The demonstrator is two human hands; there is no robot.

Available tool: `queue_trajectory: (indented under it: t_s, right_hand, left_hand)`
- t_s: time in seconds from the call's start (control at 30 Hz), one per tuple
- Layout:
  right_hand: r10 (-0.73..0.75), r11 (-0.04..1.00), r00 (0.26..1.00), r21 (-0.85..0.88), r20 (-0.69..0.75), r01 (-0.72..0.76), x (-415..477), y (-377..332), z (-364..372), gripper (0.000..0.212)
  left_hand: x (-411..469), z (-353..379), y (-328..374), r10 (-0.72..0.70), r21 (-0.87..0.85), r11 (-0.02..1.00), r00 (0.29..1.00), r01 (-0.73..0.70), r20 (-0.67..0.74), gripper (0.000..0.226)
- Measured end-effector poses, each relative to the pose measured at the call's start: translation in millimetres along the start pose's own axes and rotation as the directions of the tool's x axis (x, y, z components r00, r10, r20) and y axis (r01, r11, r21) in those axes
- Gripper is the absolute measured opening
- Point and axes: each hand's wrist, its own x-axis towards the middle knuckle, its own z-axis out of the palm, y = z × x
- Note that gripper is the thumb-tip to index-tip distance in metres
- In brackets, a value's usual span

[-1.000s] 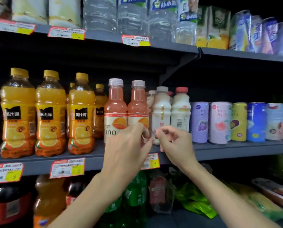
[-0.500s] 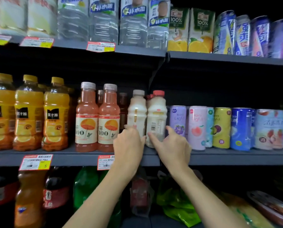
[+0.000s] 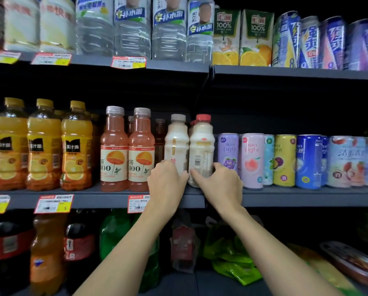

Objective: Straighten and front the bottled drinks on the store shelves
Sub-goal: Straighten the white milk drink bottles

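My left hand [image 3: 167, 180] curls round the grey-capped bottle [image 3: 176, 146] low down. My right hand [image 3: 219, 182] grips the red-capped bottle [image 3: 201, 150] beside it.

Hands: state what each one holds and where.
Left hand grips the white-capped bottle, right hand the red-capped bottle, each by its lower body.

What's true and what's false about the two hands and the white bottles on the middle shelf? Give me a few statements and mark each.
1. The right hand grips the red-capped bottle. True.
2. The red-capped bottle lies on its side. False: it stands upright.
3. The cans stand to that bottle's right. True.
4. The left hand holds a can. False: it holds the grey-capped bottle.
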Motion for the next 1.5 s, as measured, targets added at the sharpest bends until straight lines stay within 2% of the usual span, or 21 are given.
queue_trajectory:
  t_s: [0.17, 0.23, 0.37, 0.47, 0.57, 0.7, 0.9, 1.0, 1.2, 1.27, 1.37, 1.43, 1.5]
  right_hand:
    - [-0.029, 0.999, 0.998, 0.046, 0.059, 0.027, 1, 4, -18, 0.06]
    - [-0.068, 0.995, 0.992, 0.073, 0.108, 0.06, 5, 8, -27, 0.05]
    - [-0.174, 0.952, 0.962, 0.287, 0.211, 0.109, 11, 20, -34, 0.033]
    - [-0.202, 0.923, 0.951, 0.37, 0.235, 0.105, 9, 29, -26, 0.037]
    - [-0.238, 0.924, 0.941, 0.355, 0.239, 0.143, 8, 32, -23, 0.044]
    - [-0.291, 0.894, 0.924, 0.414, 0.247, 0.17, 8, 32, -30, 0.007]
    - [-0.296, 0.871, 0.913, 0.471, 0.28, 0.138, 9, 32, -34, 0.003]
    - [-0.245, 0.884, 0.929, 0.457, 0.276, 0.098, 10, 31, -31, 0.013]
    - [-0.079, 0.93, 0.958, 0.366, 0.275, -0.029, 13, 20, -30, 0.029]
    - [-0.019, 0.959, 0.966, 0.278, 0.258, -0.056, 11, 16, -30, 0.048]
    - [0.009, 0.995, 0.988, 0.1, 0.152, -0.024, 4, 11, -28, 0.081]
    - [-0.01, 0.998, 0.995, 0.069, 0.098, 0.003, 0, 11, -25, 0.085]
    - [-0.038, 0.994, 0.997, 0.109, 0.07, 0.03, -3, 13, -23, 0.077]
  left_hand:
    - [-6, -16, -4, 0.044, -0.076, 0.996, 0.998, -0.04, 0.045, 0.04]
    - [-8, -21, -8, 0.063, -0.144, 0.988, 0.996, -0.054, 0.059, 0.032]
    - [-6, -28, -18, 0.098, -0.295, 0.954, 0.987, -0.057, 0.128, 0.017]
    - [-4, -29, -24, 0.136, -0.366, 0.928, 0.975, -0.064, 0.175, 0.014]
    - [-3, -31, -27, 0.15, -0.373, 0.926, 0.967, -0.064, 0.208, 0.019]
    - [-3, -35, -28, 0.138, -0.397, 0.917, 0.962, -0.035, 0.235, 0.023]
    - [-3, -41, -30, 0.111, -0.347, 0.937, 0.963, -0.019, 0.246, 0.016]
    - [-8, -39, -27, 0.082, -0.248, 0.968, 0.981, -0.037, 0.174, 0.031]
    - [-20, -28, -10, -0.028, -0.038, 0.999, 1.0, 0.027, -0.01, 0.064]
    - [-25, -27, -8, -0.03, -0.011, 1.0, 0.999, 0.03, -0.031, 0.066]
    - [-34, -25, -9, 0.007, 0.057, 0.998, 0.996, -0.002, -0.086, 0.06]
    - [-39, -24, -9, 0.026, 0.075, 0.997, 0.991, -0.017, -0.129, 0.054]
    - [-41, -24, -8, 0.031, 0.086, 0.996, 0.987, -0.018, -0.155, 0.05]
